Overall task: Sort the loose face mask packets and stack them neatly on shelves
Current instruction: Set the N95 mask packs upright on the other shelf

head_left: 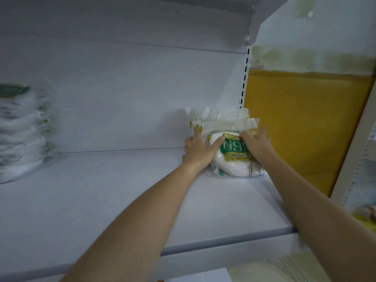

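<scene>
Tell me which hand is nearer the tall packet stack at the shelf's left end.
Left. The left hand rests on the left side of the N95 packets, well right of that stack; the right hand grips their right side, farther away.

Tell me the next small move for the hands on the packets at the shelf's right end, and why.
Probably slide the top packet back and square it over the pile. The left hand and right hand are both on it, and the pile's clear edges stick out unevenly behind it, so it doesn't look neat.
</scene>
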The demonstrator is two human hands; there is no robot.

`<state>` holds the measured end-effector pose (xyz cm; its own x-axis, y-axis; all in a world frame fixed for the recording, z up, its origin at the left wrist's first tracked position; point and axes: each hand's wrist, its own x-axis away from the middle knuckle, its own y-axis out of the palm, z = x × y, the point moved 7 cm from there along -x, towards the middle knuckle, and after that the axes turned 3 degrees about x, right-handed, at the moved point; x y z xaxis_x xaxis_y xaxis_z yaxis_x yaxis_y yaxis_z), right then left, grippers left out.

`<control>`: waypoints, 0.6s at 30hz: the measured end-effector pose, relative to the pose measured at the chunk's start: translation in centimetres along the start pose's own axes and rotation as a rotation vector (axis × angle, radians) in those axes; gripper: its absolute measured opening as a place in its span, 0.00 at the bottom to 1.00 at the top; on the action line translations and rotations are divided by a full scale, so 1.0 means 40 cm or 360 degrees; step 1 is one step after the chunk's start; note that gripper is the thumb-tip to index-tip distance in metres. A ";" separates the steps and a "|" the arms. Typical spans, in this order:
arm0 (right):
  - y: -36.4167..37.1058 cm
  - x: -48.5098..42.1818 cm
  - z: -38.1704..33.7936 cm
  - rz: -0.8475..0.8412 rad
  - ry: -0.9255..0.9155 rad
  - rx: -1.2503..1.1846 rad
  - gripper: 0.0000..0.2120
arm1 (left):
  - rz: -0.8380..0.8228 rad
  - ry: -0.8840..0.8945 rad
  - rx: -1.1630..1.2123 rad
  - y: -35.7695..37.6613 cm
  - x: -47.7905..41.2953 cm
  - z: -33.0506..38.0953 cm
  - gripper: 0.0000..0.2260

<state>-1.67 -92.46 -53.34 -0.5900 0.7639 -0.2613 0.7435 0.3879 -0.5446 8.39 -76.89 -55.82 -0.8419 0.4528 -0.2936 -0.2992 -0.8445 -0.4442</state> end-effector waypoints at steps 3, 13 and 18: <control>-0.054 0.036 -0.057 0.0389 -0.0307 0.0266 0.35 | 0.0065 0.0083 -0.0117 -0.063 0.014 0.034 0.42; 0.327 0.318 -0.530 -0.0451 -0.1100 -0.0121 0.26 | 0.0767 0.0548 -0.1035 -0.698 0.140 0.066 0.26; 0.549 0.490 -0.713 -0.0866 -0.1011 -0.0442 0.29 | 0.0979 0.0362 -0.1145 -0.948 0.268 -0.088 0.26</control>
<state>12.05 -54.25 -47.68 -0.8866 0.0375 -0.4610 0.3093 0.7892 -0.5306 12.30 -39.00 -45.08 -0.6301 0.0991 -0.7702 0.5733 -0.6096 -0.5475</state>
